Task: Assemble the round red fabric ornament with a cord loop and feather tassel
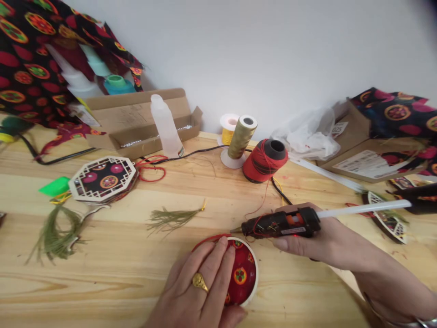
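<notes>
Pressing my spread left hand [194,284] on the red fabric disc [244,273], I judge it light and stiff, held best at the rim, while my right hand [327,243] closes around the glue gun [280,223].

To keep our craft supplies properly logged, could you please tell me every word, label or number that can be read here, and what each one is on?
The white tag on the cardboard box seems to read "025"; the large printed label and the small label on the hot glue gun are too small or blurred to read.
</notes>
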`<state>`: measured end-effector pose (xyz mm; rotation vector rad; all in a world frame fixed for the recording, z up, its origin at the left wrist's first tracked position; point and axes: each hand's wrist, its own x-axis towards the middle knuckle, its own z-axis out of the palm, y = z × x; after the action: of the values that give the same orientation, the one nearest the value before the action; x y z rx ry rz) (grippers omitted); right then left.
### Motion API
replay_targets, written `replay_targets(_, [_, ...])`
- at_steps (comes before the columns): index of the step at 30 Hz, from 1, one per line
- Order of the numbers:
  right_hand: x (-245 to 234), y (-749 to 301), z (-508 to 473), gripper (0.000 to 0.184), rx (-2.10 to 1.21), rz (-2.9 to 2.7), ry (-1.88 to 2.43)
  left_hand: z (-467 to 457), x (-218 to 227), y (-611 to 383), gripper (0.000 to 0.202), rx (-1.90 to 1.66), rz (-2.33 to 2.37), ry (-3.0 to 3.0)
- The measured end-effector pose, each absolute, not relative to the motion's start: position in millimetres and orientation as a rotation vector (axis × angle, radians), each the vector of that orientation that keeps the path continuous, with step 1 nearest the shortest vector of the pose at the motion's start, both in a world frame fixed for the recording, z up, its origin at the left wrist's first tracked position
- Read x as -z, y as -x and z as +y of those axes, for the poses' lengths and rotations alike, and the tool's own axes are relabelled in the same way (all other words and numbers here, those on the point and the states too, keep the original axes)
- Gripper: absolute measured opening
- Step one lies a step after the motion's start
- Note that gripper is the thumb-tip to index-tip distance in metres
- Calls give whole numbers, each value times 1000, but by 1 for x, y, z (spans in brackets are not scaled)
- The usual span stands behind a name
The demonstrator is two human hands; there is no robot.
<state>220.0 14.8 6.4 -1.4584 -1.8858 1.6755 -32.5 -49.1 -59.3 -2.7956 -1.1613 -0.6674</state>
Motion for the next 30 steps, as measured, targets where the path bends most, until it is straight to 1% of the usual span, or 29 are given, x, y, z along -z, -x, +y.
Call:
replay_targets(9, [-7,-222,13,35,-1715,-1835,1443,-48,60,33,52,638,-1163,2812])
replay_targets(16, [-8,-221,14,37,-1739,-1836,1422,-48,59,33,52,645,-1173,2824])
replay_targets(22, [-5,-222,15,37,-1687,-1907,1480,-48,60,34,52,648,-1176,2834])
replay_targets(30, [-9,-221,16,39,-1725,-1892,1473,-49,60,33,53,634,-1197,2832])
